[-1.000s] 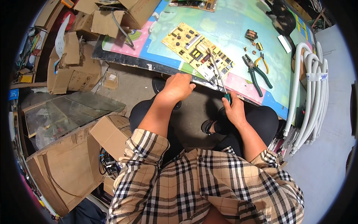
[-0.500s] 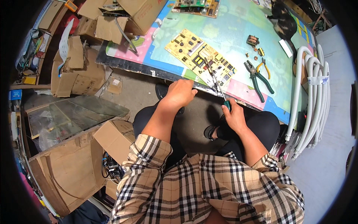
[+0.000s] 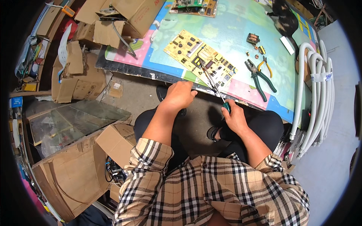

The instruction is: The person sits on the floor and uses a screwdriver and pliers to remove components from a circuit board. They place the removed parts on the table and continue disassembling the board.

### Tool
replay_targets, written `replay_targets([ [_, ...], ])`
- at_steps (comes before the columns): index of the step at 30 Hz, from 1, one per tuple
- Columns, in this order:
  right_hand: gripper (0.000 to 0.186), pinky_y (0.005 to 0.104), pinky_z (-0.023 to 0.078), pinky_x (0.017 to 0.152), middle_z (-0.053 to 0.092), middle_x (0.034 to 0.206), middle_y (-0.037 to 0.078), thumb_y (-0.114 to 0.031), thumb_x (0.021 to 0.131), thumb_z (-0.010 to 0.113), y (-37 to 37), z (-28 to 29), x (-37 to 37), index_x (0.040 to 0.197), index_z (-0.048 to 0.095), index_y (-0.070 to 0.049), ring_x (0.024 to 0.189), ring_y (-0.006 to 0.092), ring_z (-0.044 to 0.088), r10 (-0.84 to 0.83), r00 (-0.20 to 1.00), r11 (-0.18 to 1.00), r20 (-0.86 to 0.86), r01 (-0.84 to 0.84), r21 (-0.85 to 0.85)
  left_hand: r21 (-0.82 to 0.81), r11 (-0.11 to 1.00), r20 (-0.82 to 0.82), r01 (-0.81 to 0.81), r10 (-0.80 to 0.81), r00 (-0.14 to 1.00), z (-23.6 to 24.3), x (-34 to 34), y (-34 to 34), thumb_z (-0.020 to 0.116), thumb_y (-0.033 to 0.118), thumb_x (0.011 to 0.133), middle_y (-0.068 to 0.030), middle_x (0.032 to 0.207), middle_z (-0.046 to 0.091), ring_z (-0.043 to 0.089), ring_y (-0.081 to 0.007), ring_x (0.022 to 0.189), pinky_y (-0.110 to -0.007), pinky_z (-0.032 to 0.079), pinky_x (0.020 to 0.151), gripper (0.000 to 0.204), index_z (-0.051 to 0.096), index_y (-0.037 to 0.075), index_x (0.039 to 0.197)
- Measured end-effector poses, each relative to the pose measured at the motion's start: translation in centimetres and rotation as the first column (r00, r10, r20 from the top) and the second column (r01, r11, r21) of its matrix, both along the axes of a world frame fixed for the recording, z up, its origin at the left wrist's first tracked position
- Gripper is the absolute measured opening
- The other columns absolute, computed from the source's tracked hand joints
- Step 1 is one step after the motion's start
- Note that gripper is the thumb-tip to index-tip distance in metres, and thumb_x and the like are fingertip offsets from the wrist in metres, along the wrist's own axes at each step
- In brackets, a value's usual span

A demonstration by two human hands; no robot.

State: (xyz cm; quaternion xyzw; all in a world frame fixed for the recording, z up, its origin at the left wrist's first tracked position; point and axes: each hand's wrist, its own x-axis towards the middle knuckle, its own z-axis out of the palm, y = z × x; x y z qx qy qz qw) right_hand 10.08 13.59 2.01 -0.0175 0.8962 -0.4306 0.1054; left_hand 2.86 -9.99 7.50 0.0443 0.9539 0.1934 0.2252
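Note:
A yellowish circuit board (image 3: pixel 185 49) carrying many small parts lies on the table near its front edge. My right hand (image 3: pixel 236 117) is closed around the dark green handle of a screwdriver (image 3: pixel 215 87). The long metal shaft slants up and left over the board, its tip by a dark yellow-banded part; contact is hard to make out. My left hand (image 3: pixel 178 94) is curled closed at the table's front edge, left of the screwdriver. Its fingertips are hidden, and so is anything they hold. Right of the board lie green-handled pliers (image 3: pixel 260 81) and smaller yellow-handled pliers (image 3: pixel 267 67).
Loose copper-wound parts (image 3: pixel 253 38) sit above the pliers. A cat (image 3: pixel 283 19) is at the far right of the table (image 3: pixel 226 26), beside coiled white hoses (image 3: pixel 318 90). More circuit boards (image 3: pixel 194 7) lie at the back. Cardboard boxes (image 3: pixel 85 77) and glass panes (image 3: pixel 71 120) stand left.
The screwdriver's tip has shifted a little left and toward me over the board. My left hand stays at the table edge, still curled. The view has moved slightly.

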Motion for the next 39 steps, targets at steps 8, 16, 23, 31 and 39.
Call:
replay_targets([
  [8, 0.031, 0.0404, 0.049, 0.065, 0.062, 0.08, 0.021, -0.014, 0.088, 0.063, 0.1, -0.9, 0.2, 0.115, 0.054, 0.0, 0.07, 0.0349, 0.064, 0.081, 0.996, 0.997, -0.044, -0.081, -0.007, 0.019, 0.999, 0.001, -0.032, 0.032, 0.999, -0.2, -0.1, -0.1, 0.064, 0.029, 0.088, -0.0233, 0.103, 0.067, 0.059, -0.0421, 0.104, -0.048, 0.046, 0.091, 0.033, 0.066, 0.001, 0.105],
  [16, 0.031, 0.0421, 0.05, 0.07, 0.063, 0.084, 0.023, -0.012, 0.088, 0.063, 0.2, -1.0, 0.3, 0.114, 0.054, 0.0, 0.078, 0.0395, 0.064, 0.048, 0.997, 0.998, -0.061, -0.046, 0.035, 0.034, 0.998, 0.042, -0.056, 0.055, 0.998, 0.2, -0.2, 0.0, 0.065, 0.028, 0.087, -0.0241, 0.104, 0.066, 0.06, -0.0422, 0.104, -0.047, 0.046, 0.092, 0.035, 0.066, 0.0, 0.108],
  [23, 0.03, 0.0425, 0.05, 0.071, 0.063, 0.085, 0.023, -0.01, 0.087, 0.062, 0.2, -1.2, 0.3, 0.114, 0.054, 0.0, 0.08, 0.0398, 0.065, 0.041, 0.997, 0.998, -0.071, -0.037, 0.057, 0.003, 1.0, 0.009, -0.009, 0.009, 1.0, 0.3, -0.1, 0.0, 0.062, 0.028, 0.09, -0.0242, 0.103, 0.066, 0.061, -0.0409, 0.103, -0.047, 0.048, 0.09, 0.032, 0.065, -0.002, 0.102],
  [31, 0.029, 0.042, 0.05, 0.072, 0.063, 0.085, 0.024, -0.01, 0.087, 0.062, 0.1, -1.0, 0.3, 0.113, 0.054, 0.001, 0.079, 0.04, 0.064, 0.016, 0.997, 1.0, -0.07, -0.015, 0.012, 0.008, 1.0, 0.01, -0.006, 0.006, 1.0, 0.2, -0.3, 0.0, 0.063, 0.028, 0.089, -0.0245, 0.101, 0.067, 0.062, -0.0416, 0.101, -0.047, 0.048, 0.089, 0.033, 0.065, -0.003, 0.101],
  [39, 0.029, 0.0443, 0.05, 0.074, 0.063, 0.089, 0.025, -0.012, 0.088, 0.061, 0.3, -1.0, 0.2, 0.114, 0.055, 0.002, 0.084, 0.0425, 0.063, 0.019, 0.998, 1.0, -0.066, -0.018, 0.016, 0.016, 1.0, -0.007, -0.005, 0.005, 1.0, 0.0, -0.1, 0.0, 0.063, 0.028, 0.088, -0.0244, 0.102, 0.067, 0.062, -0.0415, 0.101, -0.047, 0.048, 0.089, 0.033, 0.065, -0.002, 0.101],
])
